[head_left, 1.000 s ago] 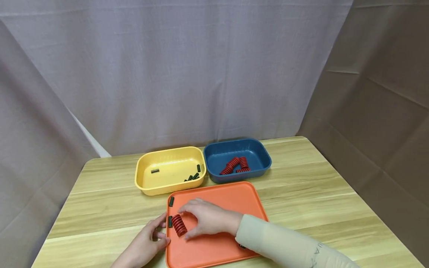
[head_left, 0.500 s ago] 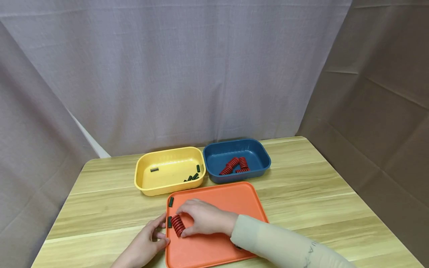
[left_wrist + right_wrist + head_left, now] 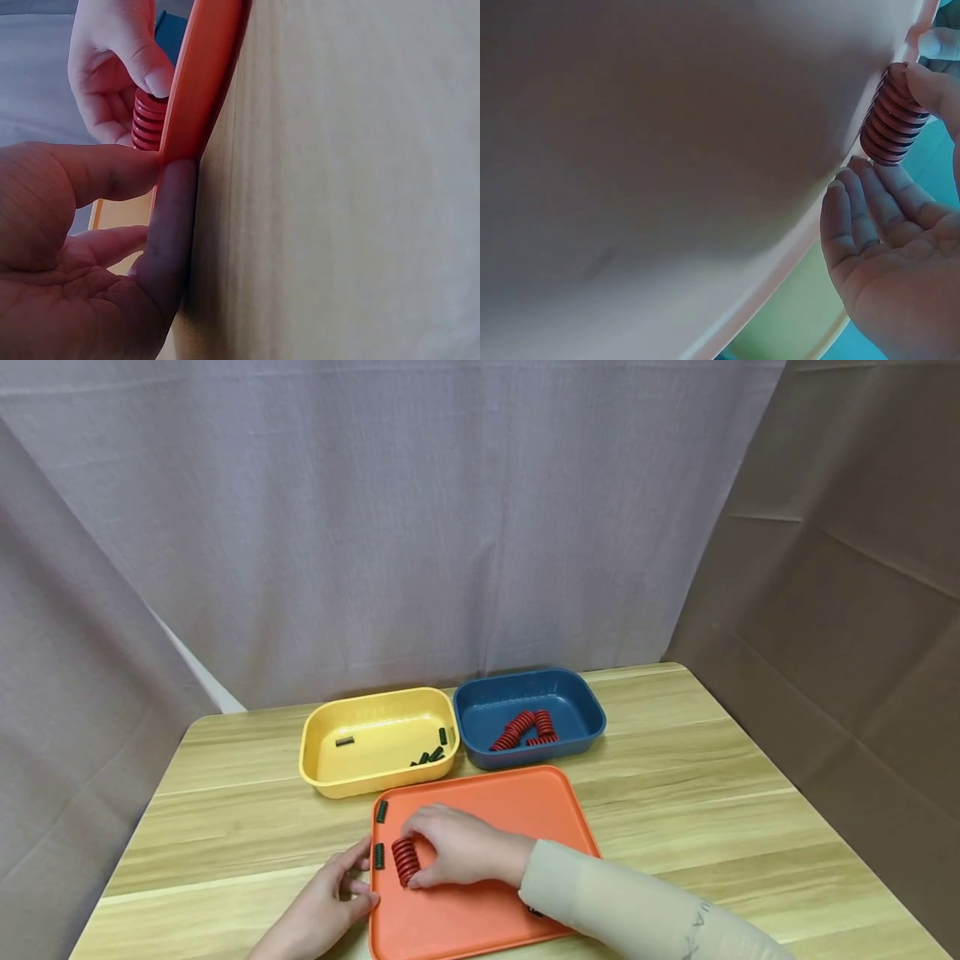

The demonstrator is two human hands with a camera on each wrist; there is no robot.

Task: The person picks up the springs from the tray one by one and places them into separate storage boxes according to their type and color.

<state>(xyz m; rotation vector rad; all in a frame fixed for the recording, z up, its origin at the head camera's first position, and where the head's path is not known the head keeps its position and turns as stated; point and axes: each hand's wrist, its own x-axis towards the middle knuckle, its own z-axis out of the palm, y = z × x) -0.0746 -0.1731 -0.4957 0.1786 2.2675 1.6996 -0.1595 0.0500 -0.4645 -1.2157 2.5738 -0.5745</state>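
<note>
My right hand (image 3: 467, 850) pinches a thick red coil spring (image 3: 406, 862) between thumb and fingers, at its two ends, over the left part of an orange tray (image 3: 495, 793). In the right wrist view the red spring (image 3: 894, 116) shows the thumb on one end and fingertips at the other. At the tray's left rim, my left hand (image 3: 322, 902) holds the edge with thumb and fingers; the left wrist view shows its fingertips against the orange rim (image 3: 196, 82). Two small dark green springs (image 3: 379, 857) lie along that rim.
Behind the tray stands a yellow bin (image 3: 375, 781) with several small dark springs. Beside it, a blue bin (image 3: 480, 758) has several red springs. A small dark item (image 3: 534, 911) is partly hidden under my right sleeve (image 3: 592, 893). A grey curtain (image 3: 420, 527) hangs behind the wooden table (image 3: 690, 802).
My right thumb and fingers have closed on the red spring's ends. The spring has shifted slightly right, away from the green spring beside it. My left hand stays at the tray's rim.
</note>
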